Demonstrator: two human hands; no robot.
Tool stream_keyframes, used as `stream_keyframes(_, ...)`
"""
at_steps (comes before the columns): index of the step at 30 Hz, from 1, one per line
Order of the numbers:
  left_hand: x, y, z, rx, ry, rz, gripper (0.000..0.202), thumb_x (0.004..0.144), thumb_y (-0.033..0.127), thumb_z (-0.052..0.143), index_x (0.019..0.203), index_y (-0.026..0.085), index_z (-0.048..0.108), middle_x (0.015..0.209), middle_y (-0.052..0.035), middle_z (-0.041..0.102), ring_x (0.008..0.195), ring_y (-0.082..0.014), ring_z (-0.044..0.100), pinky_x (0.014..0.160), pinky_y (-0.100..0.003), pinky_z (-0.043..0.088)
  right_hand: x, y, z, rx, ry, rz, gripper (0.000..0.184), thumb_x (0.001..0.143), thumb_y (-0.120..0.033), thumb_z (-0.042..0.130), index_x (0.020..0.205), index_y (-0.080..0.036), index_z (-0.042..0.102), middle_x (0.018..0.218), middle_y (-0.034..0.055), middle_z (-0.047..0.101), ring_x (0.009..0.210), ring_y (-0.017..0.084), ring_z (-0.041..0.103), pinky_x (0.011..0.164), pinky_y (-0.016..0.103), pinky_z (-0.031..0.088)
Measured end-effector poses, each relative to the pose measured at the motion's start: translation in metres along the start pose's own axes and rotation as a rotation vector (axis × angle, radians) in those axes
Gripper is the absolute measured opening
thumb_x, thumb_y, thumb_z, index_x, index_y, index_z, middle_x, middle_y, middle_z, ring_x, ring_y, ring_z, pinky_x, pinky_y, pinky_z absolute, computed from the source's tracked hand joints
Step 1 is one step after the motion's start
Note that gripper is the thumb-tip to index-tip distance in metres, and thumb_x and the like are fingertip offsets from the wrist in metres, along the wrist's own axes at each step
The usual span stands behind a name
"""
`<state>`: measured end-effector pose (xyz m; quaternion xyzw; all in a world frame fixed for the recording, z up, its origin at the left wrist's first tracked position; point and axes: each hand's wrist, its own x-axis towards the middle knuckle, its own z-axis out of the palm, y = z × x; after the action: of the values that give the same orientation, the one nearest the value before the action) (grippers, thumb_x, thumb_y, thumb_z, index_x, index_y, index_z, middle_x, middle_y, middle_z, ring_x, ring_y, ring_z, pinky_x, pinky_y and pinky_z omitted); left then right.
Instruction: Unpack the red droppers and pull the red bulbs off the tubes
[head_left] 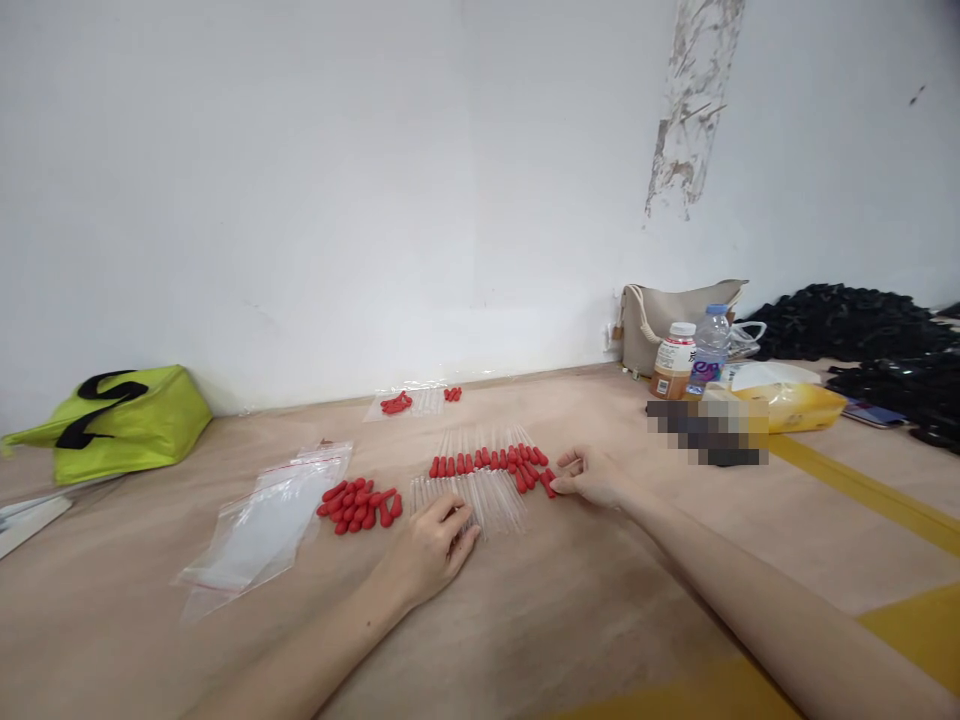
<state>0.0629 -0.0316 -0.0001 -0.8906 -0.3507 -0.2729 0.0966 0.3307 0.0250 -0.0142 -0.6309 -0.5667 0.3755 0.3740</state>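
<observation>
A row of red rubber bulbs (480, 461) lies across the middle of the brown-covered table, several of them fitted on thin clear tubes pointing toward the wall. In front of the row is a fan of loose clear tubes (499, 505). My left hand (435, 540) rests over the near left part of this fan, its fingers loosely bent and its thumb apart. At the right end of the row, the thumb and fingertips of my right hand (592, 478) close on a single red rubber bulb (547, 483). More loose red bulbs (356, 505) are heaped to the left.
Clear zip bags (262, 520) lie left of the heap. A flat bag of droppers (427, 402) sits near the wall. Further out are a lime-green bag (131, 425), two bottles (675, 362), a beige bag (652, 310), a yellow tissue pack (795, 400) and black material (840, 320).
</observation>
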Motion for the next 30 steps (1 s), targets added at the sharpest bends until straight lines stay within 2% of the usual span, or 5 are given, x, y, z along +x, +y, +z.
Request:
stream_keyframes(9,-0.004,-0.008,-0.003,-0.065,0.021,-0.01,0.02,0.08,0.027,0.052,0.095,0.017,0.061,0.095,-0.0082,0.06,0.086,-0.0178,0.058,0.076,-0.031,0.049,0.003,0.003,0.012,-0.042,0.103,-0.074,0.032,0.059,-0.032,0.069,0.083,-0.014,0.056,0.071,0.003,0.065,0.064,0.013,0.06,0.053,0.019,0.041)
stream_keyframes(15,-0.005,-0.011,-0.006,-0.057,0.107,-0.017,0.022,0.078,0.031,0.054,0.093,0.017,0.062,0.094,-0.0077,0.06,0.087,-0.0184,0.057,0.075,-0.031,0.049,0.01,0.004,0.004,-0.102,0.135,-0.07,0.022,0.071,-0.036,0.055,0.071,-0.015,0.062,0.065,0.0016,0.065,0.055,0.01,0.055,0.049,0.018,0.036)
stream_keyframes(19,-0.002,-0.009,-0.009,0.005,0.175,-0.01,0.017,0.079,0.028,0.053,0.088,0.017,0.063,0.092,-0.0073,0.06,0.088,-0.0191,0.055,0.077,-0.034,0.046,0.023,0.003,-0.005,-0.158,0.123,-0.03,0.023,0.067,-0.037,0.058,0.062,-0.015,0.062,0.057,0.0004,0.062,0.049,0.009,0.051,0.045,0.019,0.032)
stream_keyframes(24,-0.001,-0.008,-0.016,0.088,0.233,-0.002,0.012,0.078,0.026,0.055,0.082,0.02,0.064,0.091,-0.0056,0.061,0.085,-0.0199,0.054,0.071,-0.034,0.042,0.039,-0.005,-0.003,-0.206,0.051,0.014,0.035,0.059,-0.049,0.063,0.053,-0.015,0.061,0.045,-0.0018,0.054,0.041,0.008,0.043,0.041,0.02,0.027)
stream_keyframes(30,-0.02,-0.018,-0.032,0.106,0.279,0.054,0.012,0.075,0.02,0.059,0.085,0.021,0.065,0.09,-0.0057,0.06,0.085,-0.0195,0.053,0.075,-0.036,0.04,0.046,-0.015,0.002,-0.175,0.026,0.083,0.026,0.055,-0.035,0.069,0.047,-0.014,0.055,0.038,-0.005,0.045,0.037,0.005,0.036,0.039,0.019,0.025)
